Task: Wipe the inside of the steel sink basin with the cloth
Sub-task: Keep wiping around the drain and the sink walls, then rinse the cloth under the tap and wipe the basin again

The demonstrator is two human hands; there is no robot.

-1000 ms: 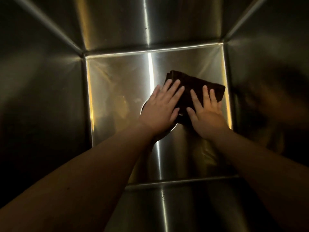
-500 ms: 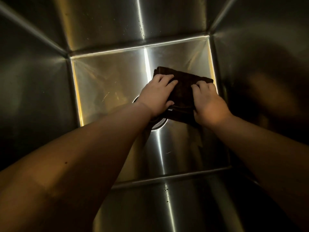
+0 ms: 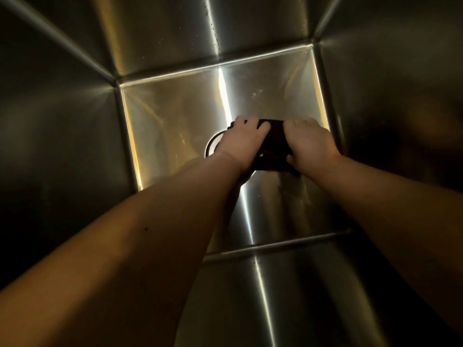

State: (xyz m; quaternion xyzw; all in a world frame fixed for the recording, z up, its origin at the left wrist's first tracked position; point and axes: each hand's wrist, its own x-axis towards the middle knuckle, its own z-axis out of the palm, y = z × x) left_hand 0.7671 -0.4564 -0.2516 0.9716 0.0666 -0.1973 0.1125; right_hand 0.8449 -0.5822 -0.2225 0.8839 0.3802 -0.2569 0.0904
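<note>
Head view: steel sink basin (image 3: pixel 175 116) seen from above, both forearms reaching down to its floor. Left hand (image 3: pixel 239 144) and right hand (image 3: pixel 310 146) sit side by side on the dark cloth (image 3: pixel 274 149), fingers curled over its far edge, each clenched on the fabric. Cloth is bunched between the two hands, lying on the basin floor right of centre, near the right wall. Drain ring (image 3: pixel 211 146) partly visible, mostly hidden under left hand. Droplets speckle the far wall (image 3: pixel 213 28).
</note>
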